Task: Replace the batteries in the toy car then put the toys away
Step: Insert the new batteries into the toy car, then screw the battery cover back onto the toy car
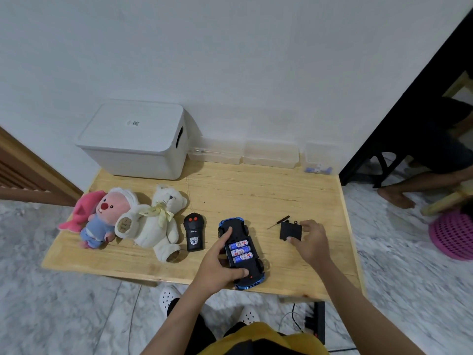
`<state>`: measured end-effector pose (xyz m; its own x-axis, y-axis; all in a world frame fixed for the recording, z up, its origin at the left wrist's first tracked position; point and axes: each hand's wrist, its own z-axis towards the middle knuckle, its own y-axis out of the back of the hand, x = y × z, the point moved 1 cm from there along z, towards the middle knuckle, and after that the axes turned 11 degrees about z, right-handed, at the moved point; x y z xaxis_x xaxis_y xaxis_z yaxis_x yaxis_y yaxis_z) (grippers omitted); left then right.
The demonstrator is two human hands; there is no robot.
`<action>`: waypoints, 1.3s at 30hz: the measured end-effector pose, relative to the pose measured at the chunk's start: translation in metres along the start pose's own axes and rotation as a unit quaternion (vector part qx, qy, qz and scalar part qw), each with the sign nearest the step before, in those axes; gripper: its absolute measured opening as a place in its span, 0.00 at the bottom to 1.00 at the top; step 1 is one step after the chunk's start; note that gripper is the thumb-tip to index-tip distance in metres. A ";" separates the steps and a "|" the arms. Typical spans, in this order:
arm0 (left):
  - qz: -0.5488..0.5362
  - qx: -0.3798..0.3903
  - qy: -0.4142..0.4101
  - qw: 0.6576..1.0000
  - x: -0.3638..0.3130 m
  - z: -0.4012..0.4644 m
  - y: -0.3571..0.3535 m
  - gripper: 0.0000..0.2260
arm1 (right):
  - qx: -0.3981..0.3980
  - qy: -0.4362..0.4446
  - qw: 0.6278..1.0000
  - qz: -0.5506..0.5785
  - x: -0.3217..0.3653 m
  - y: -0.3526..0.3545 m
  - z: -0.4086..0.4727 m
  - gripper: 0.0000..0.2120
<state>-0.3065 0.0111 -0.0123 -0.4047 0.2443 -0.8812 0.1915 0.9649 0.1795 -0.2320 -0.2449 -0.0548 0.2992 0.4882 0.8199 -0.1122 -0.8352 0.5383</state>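
A blue toy car lies upside down near the front edge of the wooden table. Its battery bay is uncovered and three blue-and-white batteries sit inside. My left hand grips the car's left side, index finger along the underside and thumb near the rear. My right hand pinches the black battery cover, which rests on the table to the right of the car. A small black screwdriver lies just beyond the cover. A black remote control lies left of the car.
A white teddy bear and a pink plush in blue clothes lie at the table's left. A lidded white storage box stands at the back left, with clear plastic trays and a small clear container along the wall. Another person's foot and a pink basket are on the floor at right.
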 end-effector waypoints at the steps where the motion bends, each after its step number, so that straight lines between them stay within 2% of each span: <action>1: -0.002 0.000 0.001 1.000 0.000 -0.001 0.000 0.45 | -0.008 0.001 1.000 0.025 -0.001 0.001 -0.001 0.22; 7: -0.012 -0.010 -0.001 1.000 0.000 -0.001 -0.003 0.44 | -0.020 0.024 0.992 0.122 0.008 0.012 -0.008 0.07; 11: -0.006 -0.008 -0.007 1.000 -0.005 -0.001 -0.003 0.41 | 0.021 0.036 0.976 0.213 0.042 0.018 -0.026 0.09; 14: 0.004 -0.002 -0.026 1.000 -0.012 -0.002 -0.003 0.39 | 0.086 0.040 0.946 0.311 0.071 0.018 -0.043 0.08; 16: 0.007 0.002 -0.036 0.999 -0.017 -0.003 -0.003 0.39 | 0.132 0.044 0.934 0.330 0.085 0.014 -0.051 0.09; 21: 0.002 0.009 -0.050 0.999 -0.032 -0.007 0.001 0.38 | 0.193 0.041 0.931 0.308 0.098 0.001 -0.060 0.12; 28: -0.044 0.015 -0.053 0.998 -0.040 -0.017 0.011 0.36 | 0.210 0.079 0.935 0.276 0.107 -0.003 -0.063 0.13; 39: -0.082 0.013 -0.061 0.995 -0.042 -0.028 0.018 0.33 | 0.245 0.088 0.942 0.214 0.112 -0.004 -0.058 0.14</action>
<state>-0.3109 0.0211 0.0398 -0.3215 0.0680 -0.9445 0.1554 0.9877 0.0182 -0.2528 -0.1718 0.0464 0.1588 0.0794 0.9841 0.2774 -0.9602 0.0327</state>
